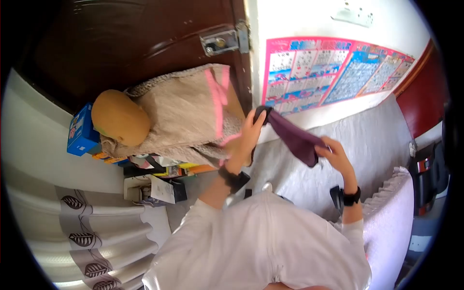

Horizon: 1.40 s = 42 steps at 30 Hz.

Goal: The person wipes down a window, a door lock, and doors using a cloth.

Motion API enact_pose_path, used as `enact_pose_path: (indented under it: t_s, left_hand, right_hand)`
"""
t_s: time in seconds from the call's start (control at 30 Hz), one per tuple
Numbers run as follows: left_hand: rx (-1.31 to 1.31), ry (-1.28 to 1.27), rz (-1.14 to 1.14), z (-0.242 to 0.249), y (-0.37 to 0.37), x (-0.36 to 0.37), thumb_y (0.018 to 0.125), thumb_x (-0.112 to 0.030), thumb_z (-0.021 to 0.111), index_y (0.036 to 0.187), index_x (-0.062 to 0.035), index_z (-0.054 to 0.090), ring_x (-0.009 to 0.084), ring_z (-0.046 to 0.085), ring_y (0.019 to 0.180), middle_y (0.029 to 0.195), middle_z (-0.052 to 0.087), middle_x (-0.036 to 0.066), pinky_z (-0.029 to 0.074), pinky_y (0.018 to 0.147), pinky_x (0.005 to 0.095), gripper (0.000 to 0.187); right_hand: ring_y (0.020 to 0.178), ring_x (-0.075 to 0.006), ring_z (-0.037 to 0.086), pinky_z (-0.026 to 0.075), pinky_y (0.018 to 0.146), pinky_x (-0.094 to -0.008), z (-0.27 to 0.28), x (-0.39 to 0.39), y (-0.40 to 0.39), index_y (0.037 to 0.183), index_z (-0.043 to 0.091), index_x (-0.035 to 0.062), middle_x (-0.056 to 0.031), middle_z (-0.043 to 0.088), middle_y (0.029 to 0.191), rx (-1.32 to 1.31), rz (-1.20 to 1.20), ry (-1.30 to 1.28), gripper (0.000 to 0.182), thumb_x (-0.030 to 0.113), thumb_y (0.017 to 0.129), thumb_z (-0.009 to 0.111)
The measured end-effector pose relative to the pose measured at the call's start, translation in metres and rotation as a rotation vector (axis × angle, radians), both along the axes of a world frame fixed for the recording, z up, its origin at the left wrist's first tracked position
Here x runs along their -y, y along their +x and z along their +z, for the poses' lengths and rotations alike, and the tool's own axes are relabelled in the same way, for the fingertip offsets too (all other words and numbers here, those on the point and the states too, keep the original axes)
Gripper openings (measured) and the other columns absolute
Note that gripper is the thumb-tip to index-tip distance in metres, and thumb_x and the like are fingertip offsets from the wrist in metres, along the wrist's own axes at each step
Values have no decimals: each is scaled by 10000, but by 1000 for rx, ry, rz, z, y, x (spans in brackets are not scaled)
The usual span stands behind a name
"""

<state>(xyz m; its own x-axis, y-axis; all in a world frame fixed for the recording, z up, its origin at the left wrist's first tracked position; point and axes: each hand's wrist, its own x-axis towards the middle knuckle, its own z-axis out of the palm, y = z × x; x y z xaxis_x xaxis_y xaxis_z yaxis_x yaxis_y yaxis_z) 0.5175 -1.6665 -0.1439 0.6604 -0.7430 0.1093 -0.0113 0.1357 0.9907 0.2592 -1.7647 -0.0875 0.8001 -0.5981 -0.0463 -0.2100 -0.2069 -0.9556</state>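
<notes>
A dark purple cloth piece point(296, 138) with black ends is stretched between my two hands. It looks like a sock, though its exact kind does not show. My left hand point(252, 126) has its fingers closed on the black upper end. At the lower right end, my right hand point(335, 153) pinches the purple fabric. The cloth hangs in the air over the grey floor, slanting down to the right. Each wrist wears a black band.
To the left, a beige cloth with pink trim point(179, 106) covers a stand, with a tan rounded object point(120, 118) and a blue box point(83, 130) there. A brown door point(135, 43) stands behind. A poster point(333, 72) hangs on the wall; a pale ruffled cover point(391, 227) is at right.
</notes>
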Motion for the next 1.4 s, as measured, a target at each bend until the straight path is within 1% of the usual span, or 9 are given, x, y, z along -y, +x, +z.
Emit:
enact_pose_path:
  t_s: [0.13, 0.37, 0.53, 0.7, 0.9, 1.03, 1.1, 1.17, 1.4]
  left_hand:
    - [-147, 119, -115, -11, -17, 26, 928, -339, 542, 1363, 30, 364, 182, 431, 1214, 1329, 461, 126, 323, 1005, 286, 598]
    - [-51, -57, -364, 24, -30, 34, 933, -340, 521, 1430, 12, 245, 212, 292, 1339, 1453, 308, 125, 231, 1087, 312, 670]
    - [-78, -226, -635, 13, -32, 35, 889, -326, 606, 1416, -24, 283, 185, 372, 1268, 1367, 400, 88, 294, 1046, 316, 688]
    - [-479, -75, -329, 37, -33, 16, 926, -226, 577, 1207, 13, 533, 80, 562, 965, 1089, 602, 24, 443, 851, 236, 372]
    - [-642, -263, -92, 34, 32, -19, 947, -264, 529, 1209, -2, 519, 108, 573, 975, 1134, 593, 48, 449, 846, 254, 370]
    - [315, -143, 101, 27, 114, -64, 970, -289, 460, 1229, -23, 487, 138, 556, 1009, 1169, 565, 65, 455, 854, 301, 372]
    - [10, -247, 132, 11, 169, -61, 973, -287, 443, 1224, -27, 481, 155, 552, 1015, 1167, 558, 68, 455, 857, 317, 363]
    - [-771, -327, 164, 37, 217, -66, 971, -276, 447, 1199, -27, 490, 171, 555, 1013, 1148, 561, 67, 454, 861, 326, 341]
    - [-638, -242, 226, 34, 291, -54, 949, -241, 516, 1287, -10, 459, 180, 503, 1132, 1240, 534, 85, 398, 957, 304, 414]
  right_hand:
    - [795, -45, 470, 394, 699, -218, 15, 31, 14, 1020, 617, -7, 28, 555, 840, 210, 46, 19, 191, 125, 884, 595]
    - [1057, -92, 516, 388, 921, -250, 21, 59, 28, 1231, 523, -13, -32, 585, 1135, 524, 81, 366, 363, 157, 913, 555]
    - [1099, -107, 499, 372, 950, -258, 24, 66, 55, 1268, 490, -16, -46, 565, 1184, 500, 61, 320, 388, 163, 927, 538]
    - [1022, -113, 498, 383, 909, -256, 32, 45, 112, 1236, 502, -14, -35, 564, 1109, 365, 88, -62, 342, 158, 941, 519]
    - [773, -224, 430, 409, 772, -300, 42, -6, 222, 1064, 454, -15, -152, 458, 850, 331, 221, -463, 225, 155, 930, 516]
    - [940, -285, 514, 407, 857, -343, 43, -16, 336, 1113, 429, -49, -194, 496, 985, 350, 429, -696, 495, 279, 832, 672]
    - [970, -380, 496, 407, 853, -384, 55, -35, 386, 1100, 439, -31, -218, 483, 1055, 305, 438, -777, 546, 335, 785, 694]
    - [1006, -392, 502, 404, 895, -408, 57, -50, 435, 1098, 444, -29, -234, 500, 1053, 307, 392, -858, 534, 337, 790, 680]
    - [1014, -435, 511, 280, 1082, -482, 14, -36, 515, 989, 476, -65, -262, 549, 982, 487, -3, -1115, 412, 289, 828, 613]
